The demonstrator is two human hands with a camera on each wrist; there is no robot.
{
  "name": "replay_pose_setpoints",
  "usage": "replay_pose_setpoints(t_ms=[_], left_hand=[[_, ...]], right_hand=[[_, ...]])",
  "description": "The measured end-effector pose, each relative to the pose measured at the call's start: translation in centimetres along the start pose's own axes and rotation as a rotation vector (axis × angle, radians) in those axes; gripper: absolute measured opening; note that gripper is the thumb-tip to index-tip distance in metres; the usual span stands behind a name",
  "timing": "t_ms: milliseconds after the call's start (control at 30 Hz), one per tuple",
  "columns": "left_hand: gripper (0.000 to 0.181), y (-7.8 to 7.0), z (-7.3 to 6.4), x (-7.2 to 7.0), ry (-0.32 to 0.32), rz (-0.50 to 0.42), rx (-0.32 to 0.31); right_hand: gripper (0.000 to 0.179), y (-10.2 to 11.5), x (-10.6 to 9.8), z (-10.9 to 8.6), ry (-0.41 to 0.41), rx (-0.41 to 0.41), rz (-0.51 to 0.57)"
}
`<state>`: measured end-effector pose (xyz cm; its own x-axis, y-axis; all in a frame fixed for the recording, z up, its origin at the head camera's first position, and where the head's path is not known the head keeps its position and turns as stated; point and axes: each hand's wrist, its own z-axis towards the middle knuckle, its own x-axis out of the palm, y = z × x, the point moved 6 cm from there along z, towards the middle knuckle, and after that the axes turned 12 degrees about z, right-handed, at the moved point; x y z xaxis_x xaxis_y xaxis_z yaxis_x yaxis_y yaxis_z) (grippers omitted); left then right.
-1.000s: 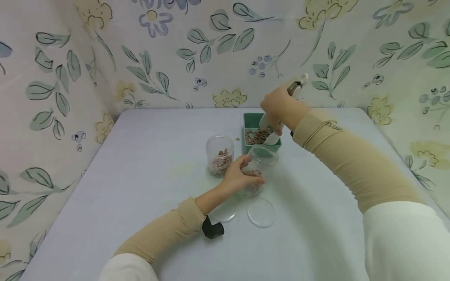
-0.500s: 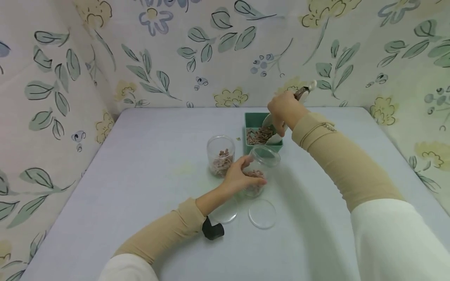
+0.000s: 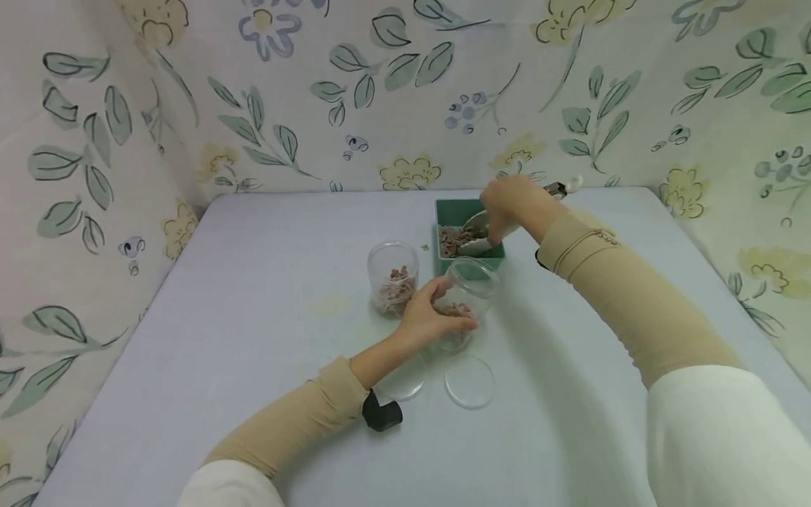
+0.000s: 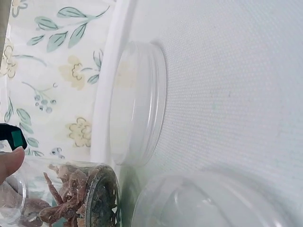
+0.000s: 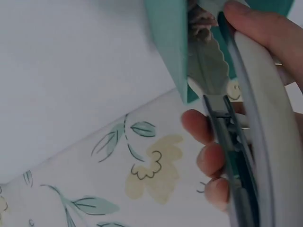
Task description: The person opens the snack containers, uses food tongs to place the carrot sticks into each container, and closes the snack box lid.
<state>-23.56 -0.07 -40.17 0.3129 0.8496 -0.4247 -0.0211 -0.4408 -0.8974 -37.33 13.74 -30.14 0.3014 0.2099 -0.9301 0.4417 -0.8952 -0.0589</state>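
My right hand [image 3: 516,204] grips white-handled tongs [image 5: 265,118] behind the green box [image 3: 459,205]. Inside it, the tong ends reach into brown, dried-looking pieces [image 3: 448,241]. My left hand [image 3: 426,315] holds a clear jar [image 3: 475,278], thumb and fingers round its side, its mouth leaning toward the box. Brown pieces lie in the bottom of this jar, seen close up in the left wrist view. Left of it stands a second clear jar [image 3: 393,264], partly filled with the same pieces.
Two clear round lids lie in front of the jars, one lid [image 3: 470,382] at the right and another lid [image 3: 405,384] partly behind my left wrist. A black device [image 3: 382,414] is at that wrist. A small crumb [image 3: 424,247] lies beside the box. Floral cloth [image 3: 285,91] rises behind the table.
My right hand has lowered and the tongs' handle end has tipped down. The tong ends have come closer together in the pieces. My left hand keeps its hold on the jar.
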Motion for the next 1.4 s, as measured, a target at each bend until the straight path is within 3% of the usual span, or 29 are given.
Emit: replay_pose_setpoints(t_ms=[200, 767, 1400], left_hand=[[0.078, 0.0, 0.1, -0.2, -0.008, 0.025, -0.001], [0.075, 0.4, 0.0, -0.3, -0.008, -0.012, -0.002], [0.078, 0.2, 0.1, -0.2, -0.005, -0.023, 0.0]], right_hand=[[0.033, 0.1, 0.6, -0.3, -0.069, -0.065, -0.066], [0.035, 0.0, 2.2, -0.4, -0.146, -0.2, -0.117], [0.028, -1.0, 2.1, -1.1, -0.211, -0.251, 0.026]])
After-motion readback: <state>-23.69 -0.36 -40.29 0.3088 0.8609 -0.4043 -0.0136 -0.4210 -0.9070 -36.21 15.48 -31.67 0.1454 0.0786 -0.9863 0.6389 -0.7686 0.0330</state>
